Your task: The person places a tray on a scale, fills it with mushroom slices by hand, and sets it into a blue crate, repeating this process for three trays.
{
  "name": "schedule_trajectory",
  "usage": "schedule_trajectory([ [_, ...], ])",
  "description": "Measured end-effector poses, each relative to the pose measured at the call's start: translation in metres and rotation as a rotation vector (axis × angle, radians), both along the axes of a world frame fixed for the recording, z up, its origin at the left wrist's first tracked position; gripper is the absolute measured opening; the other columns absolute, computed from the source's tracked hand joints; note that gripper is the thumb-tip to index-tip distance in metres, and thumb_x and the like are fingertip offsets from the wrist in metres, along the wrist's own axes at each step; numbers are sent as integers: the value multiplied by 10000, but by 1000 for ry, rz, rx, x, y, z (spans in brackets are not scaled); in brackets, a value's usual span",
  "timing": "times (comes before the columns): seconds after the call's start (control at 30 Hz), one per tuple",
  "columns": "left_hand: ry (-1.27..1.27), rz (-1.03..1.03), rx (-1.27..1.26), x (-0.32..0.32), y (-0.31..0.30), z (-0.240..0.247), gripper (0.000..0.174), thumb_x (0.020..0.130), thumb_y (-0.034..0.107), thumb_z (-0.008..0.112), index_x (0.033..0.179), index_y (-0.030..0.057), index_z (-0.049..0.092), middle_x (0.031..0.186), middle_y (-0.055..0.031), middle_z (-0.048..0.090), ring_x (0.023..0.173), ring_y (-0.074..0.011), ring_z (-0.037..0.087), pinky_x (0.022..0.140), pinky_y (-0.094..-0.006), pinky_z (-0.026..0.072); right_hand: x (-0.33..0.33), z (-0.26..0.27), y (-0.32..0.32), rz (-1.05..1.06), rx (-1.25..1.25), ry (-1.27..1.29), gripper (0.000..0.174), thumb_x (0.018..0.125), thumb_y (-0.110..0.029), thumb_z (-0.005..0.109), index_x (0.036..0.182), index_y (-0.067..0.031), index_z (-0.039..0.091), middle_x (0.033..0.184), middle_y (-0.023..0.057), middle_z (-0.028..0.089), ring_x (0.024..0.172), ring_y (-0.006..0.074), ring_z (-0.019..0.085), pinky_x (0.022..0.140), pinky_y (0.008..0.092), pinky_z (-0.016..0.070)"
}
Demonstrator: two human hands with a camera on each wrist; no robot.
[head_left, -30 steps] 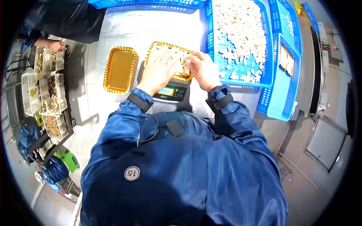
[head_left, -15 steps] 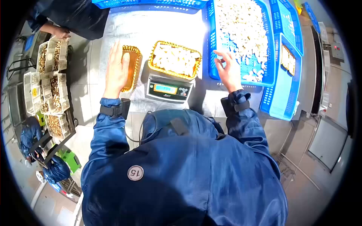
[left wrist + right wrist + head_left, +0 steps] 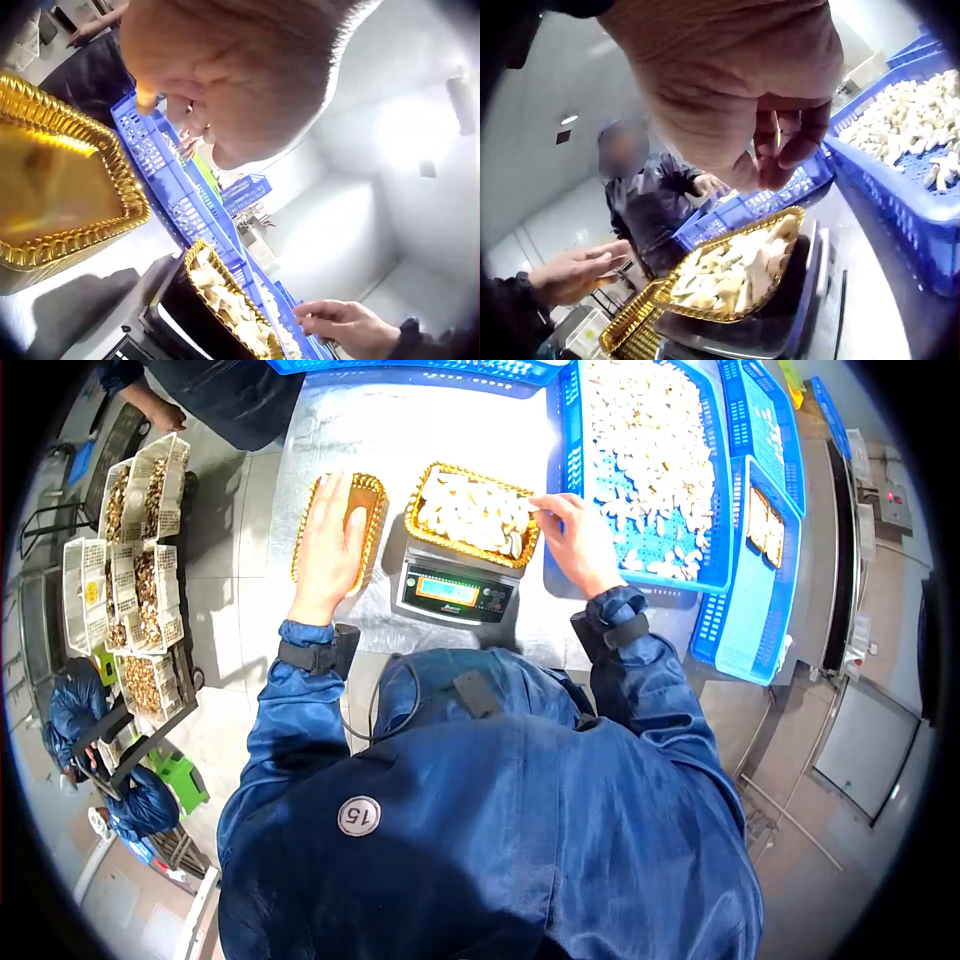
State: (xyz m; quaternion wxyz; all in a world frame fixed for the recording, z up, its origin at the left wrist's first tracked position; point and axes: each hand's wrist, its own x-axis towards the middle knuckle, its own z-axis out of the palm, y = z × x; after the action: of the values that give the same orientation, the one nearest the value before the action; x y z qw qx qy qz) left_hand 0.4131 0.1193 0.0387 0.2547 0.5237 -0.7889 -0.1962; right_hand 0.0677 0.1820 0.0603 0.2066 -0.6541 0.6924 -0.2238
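A gold tray (image 3: 470,552) full of pale cut pieces, which look like mushrooms (image 3: 465,510), sits on a digital scale (image 3: 455,592) with its display lit. At the tray's right rim is my right hand (image 3: 578,540), thumb and fingertips drawn close together. I cannot tell whether a piece is between them. To the left stands a second gold tray (image 3: 372,520), its bare bottom showing in the left wrist view. My left hand (image 3: 330,550) extends over it, fingers straight, hiding much of it from above.
Right of the scale is a blue crate (image 3: 640,575) of loose pale pieces. Beyond it another blue crate (image 3: 735,630) holds a filled tray (image 3: 765,525). White baskets (image 3: 150,600) of brown and pale pieces stand at left. A person in dark clothes (image 3: 649,202) is across the table.
Both hands left the filled tray, where they touched the pieces. The left moved over the other gold tray and stays there; the right went to the blue crate's edge, then back to the tray's rim.
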Motion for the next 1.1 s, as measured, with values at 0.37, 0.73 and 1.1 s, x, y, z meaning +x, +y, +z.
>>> schedule_trajectory([
  [0.37, -46, -17, -8, -11, 18, 3, 438, 1013, 116, 575, 1435, 2, 568, 1538, -204, 512, 1454, -382, 450, 1219, -451, 353, 61, -24, -51, 296, -29, 101, 231, 924, -204, 682, 1129, -133, 761, 1083, 99, 700, 1067, 318, 656, 914, 452, 550],
  [0.73, -56, -146, 75, -43, 29, -28, 428, 1003, 120, 573, 1416, 6, 578, 1504, -162, 542, 1446, -374, 454, 1185, -474, 379, 74, -33, -55, 338, -71, 133, 124, 915, -224, 705, 984, -124, 729, 989, 87, 666, 1011, 311, 653, 865, 442, 549],
  [1.1, -46, -139, 57, -44, 28, -18, 455, 1013, 105, 548, 1459, 15, 542, 1516, -188, 523, 1435, -384, 462, 1175, -467, 394, 100, -13, -36, 276, -8, 167, 177, 902, -259, 719, 983, -102, 715, 983, 115, 686, 919, 334, 677, 821, 460, 552],
])
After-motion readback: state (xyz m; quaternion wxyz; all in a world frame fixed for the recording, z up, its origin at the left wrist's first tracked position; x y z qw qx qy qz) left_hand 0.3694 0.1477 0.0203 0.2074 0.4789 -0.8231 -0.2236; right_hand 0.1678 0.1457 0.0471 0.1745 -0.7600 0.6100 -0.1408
